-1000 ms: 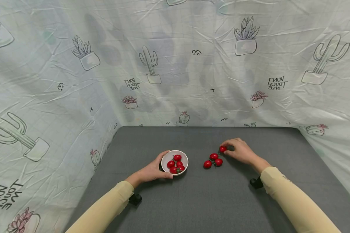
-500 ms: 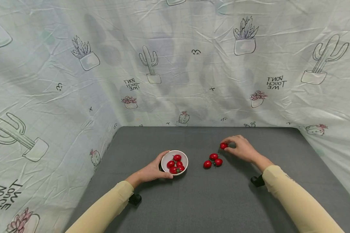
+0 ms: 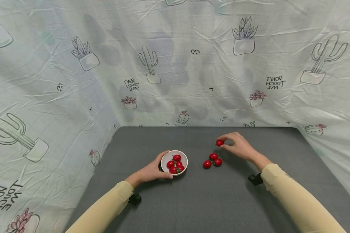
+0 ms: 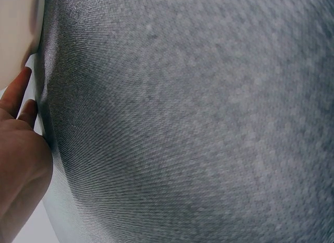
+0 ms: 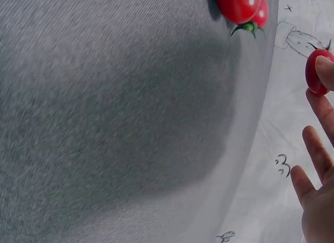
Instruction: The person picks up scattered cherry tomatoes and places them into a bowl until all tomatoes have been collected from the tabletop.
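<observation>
In the head view my left hand (image 3: 150,171) holds a white bowl (image 3: 165,157) by its left side, thumb at the near rim and fingers at the far rim. Several red cherry tomatoes (image 3: 177,158) lie inside it. My right hand (image 3: 239,147) pinches one cherry tomato (image 3: 219,143) between thumb and fingers, raised above the table. In the right wrist view that tomato (image 5: 312,72) shows a green stem, and the other fingers are spread below it. Three loose cherry tomatoes (image 3: 218,162) lie on the table between the bowl and my right hand.
The dark grey table (image 3: 192,204) ends at a back edge against a pale curtain (image 3: 175,81) printed with cactus pots. The curtain also runs along the left and right sides. A black wrist mount (image 3: 135,199) sits under each sleeve.
My right hand has lifted the tomato off the table, away from the three loose ones, and shifted slightly left with it. The left hand and the bowl have stayed in place.
</observation>
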`<action>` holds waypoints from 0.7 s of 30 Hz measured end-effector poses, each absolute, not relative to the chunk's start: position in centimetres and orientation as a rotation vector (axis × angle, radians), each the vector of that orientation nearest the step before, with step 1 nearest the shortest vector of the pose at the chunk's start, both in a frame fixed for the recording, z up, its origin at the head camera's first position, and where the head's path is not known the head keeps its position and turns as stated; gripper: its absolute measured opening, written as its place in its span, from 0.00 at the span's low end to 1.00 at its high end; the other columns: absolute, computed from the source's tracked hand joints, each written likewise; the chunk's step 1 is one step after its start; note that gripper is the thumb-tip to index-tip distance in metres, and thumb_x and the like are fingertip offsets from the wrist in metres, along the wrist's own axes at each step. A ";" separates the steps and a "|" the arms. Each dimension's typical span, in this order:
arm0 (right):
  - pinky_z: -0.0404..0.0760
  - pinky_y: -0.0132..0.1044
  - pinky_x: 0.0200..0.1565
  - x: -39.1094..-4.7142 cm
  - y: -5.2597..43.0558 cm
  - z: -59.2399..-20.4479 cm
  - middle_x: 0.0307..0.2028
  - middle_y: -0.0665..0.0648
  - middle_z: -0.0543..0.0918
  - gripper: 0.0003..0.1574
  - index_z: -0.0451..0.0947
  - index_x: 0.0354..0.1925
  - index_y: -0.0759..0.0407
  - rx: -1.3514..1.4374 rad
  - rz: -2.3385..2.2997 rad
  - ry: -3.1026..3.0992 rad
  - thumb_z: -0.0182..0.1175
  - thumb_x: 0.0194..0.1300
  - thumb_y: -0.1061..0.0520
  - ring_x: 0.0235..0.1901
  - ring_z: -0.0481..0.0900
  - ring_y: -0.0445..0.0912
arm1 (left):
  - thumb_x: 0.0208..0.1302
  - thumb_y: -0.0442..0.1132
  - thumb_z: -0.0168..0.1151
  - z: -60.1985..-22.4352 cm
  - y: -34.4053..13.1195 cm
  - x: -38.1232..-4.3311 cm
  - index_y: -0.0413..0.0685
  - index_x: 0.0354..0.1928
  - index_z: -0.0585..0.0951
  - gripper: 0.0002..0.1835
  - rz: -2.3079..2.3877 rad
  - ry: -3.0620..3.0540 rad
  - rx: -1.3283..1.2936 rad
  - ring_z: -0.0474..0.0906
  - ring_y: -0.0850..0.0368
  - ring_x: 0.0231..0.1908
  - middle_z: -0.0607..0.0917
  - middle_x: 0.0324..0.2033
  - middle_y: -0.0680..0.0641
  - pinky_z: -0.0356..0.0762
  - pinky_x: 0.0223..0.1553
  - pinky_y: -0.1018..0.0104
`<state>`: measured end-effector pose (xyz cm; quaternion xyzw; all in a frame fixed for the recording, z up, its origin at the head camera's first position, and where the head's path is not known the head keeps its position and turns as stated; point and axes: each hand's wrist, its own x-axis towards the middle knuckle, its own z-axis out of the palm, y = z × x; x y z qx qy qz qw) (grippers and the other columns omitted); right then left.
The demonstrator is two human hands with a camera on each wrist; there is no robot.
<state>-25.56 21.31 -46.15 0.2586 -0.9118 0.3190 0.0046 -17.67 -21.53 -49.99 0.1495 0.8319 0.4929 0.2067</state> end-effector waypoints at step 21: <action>0.69 0.58 0.59 -25.7 18.8 -44.3 0.52 0.49 0.84 0.20 0.83 0.60 0.49 0.891 1.064 -2.779 0.67 0.71 0.53 0.59 0.72 0.51 | 0.55 0.52 0.80 -49.9 -21.5 -17.7 0.66 0.80 0.52 0.57 1.372 2.316 0.410 0.58 0.51 0.73 0.60 0.75 0.52 0.57 0.70 0.42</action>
